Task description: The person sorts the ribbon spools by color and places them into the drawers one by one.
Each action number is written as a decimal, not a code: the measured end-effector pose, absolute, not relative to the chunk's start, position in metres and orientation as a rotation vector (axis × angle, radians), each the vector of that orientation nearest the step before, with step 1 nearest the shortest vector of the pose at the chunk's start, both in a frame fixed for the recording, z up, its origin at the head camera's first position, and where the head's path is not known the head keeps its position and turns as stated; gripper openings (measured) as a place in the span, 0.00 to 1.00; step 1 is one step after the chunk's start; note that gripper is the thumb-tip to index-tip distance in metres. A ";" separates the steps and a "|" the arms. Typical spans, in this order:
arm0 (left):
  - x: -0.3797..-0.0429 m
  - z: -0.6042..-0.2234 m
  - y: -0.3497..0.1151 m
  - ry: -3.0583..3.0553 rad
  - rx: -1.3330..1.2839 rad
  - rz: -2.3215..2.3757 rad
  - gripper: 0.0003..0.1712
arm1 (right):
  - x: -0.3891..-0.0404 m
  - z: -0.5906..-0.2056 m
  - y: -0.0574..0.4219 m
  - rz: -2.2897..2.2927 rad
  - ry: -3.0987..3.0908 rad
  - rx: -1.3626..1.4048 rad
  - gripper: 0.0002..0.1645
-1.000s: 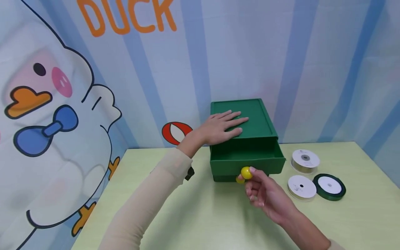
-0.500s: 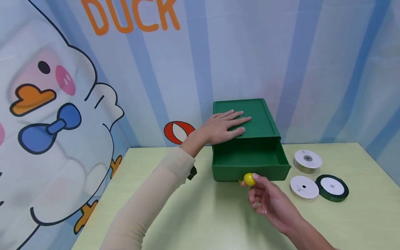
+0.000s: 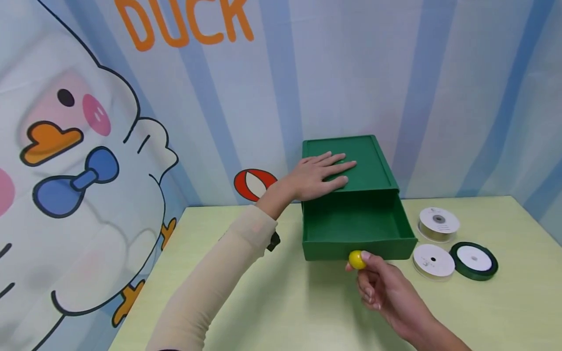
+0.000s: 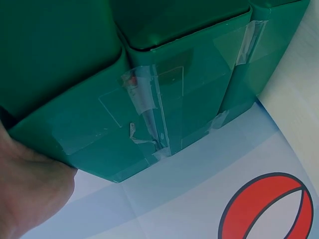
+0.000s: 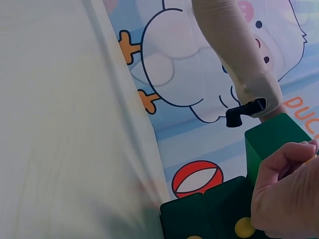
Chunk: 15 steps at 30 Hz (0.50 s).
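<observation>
A green drawer cabinet [image 3: 351,151] stands on the table against the backdrop. My left hand [image 3: 318,176] rests on its top with the fingers spread. The top drawer [image 3: 351,222] is pulled well out, and its green floor shows. With thumb and fingers, my right hand [image 3: 392,292] pinches the round yellow knob [image 3: 357,260] on the drawer front. Below that hand, in the right wrist view, a lower drawer with its own yellow knob [image 5: 244,227] stays pushed in. Strips of clear tape [image 4: 144,99] join the cabinet's stacked sections in the left wrist view.
Right of the cabinet lie several ribbon spools: a gold one [image 3: 438,224], a white one [image 3: 433,262] and a dark green one [image 3: 474,261]. A cloth backdrop [image 3: 351,63] with a duck print hangs behind the pale table [image 3: 272,312].
The top drawer has slid further out toward me, with my right hand pulling back on its knob. My left hand has stayed on the cabinet top. The view has shifted slightly.
</observation>
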State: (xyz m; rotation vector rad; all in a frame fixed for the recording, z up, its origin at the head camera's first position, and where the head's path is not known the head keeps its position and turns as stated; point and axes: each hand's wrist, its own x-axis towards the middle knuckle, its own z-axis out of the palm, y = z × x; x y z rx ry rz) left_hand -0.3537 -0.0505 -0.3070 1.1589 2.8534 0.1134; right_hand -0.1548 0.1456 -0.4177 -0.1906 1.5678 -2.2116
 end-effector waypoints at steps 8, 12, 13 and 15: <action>-0.354 -0.306 -0.049 2.851 1.168 0.133 0.35 | -0.143 -0.421 0.151 -2.171 1.555 -0.163 0.26; -0.355 -0.307 -0.050 2.859 1.163 0.122 0.35 | -0.139 -0.421 0.152 -2.143 1.556 -0.085 0.28; -0.355 -0.307 -0.050 2.858 1.161 0.119 0.35 | -0.138 -0.422 0.152 -2.133 1.559 -0.070 0.28; -0.354 -0.307 -0.050 2.856 1.160 0.114 0.35 | -0.135 -0.423 0.152 -2.102 1.572 -0.066 0.28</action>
